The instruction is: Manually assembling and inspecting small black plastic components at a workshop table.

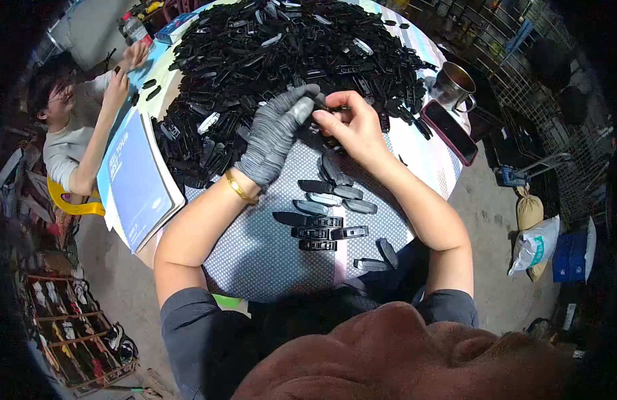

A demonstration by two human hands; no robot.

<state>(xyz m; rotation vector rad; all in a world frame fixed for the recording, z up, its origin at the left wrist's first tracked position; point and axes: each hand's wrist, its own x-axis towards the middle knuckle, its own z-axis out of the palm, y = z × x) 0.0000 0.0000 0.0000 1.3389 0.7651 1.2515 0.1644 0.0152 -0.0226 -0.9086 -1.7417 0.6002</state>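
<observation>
My left hand (pixel 276 130), in a grey knitted glove, is closed at the near edge of a big heap of small black parts (pixel 255 67). My bare right hand (pixel 352 127) is closed opposite it, thumb and fingers pinched together. Between the fingertips is a small dark piece (pixel 320 103), mostly hidden; it resembles the parts in the heap. Below my hands, on the patterned tablecloth (pixel 255 260), lie several slim black pieces like folding-knife handles (pixel 318 232). A few show a dark, blade-like pointed end. Two more black handles (pixel 387 253) rest nearer to me.
A blue-covered notebook (pixel 138 180) lies at the table's left edge. At the right stand a metal mug (pixel 453 87) and a phone (pixel 450 132). Another person (pixel 72 127) sits at the left with raised hands. A bottle (pixel 136 30) stands beyond them. Sacks (pixel 535 243) stand on the floor at right.
</observation>
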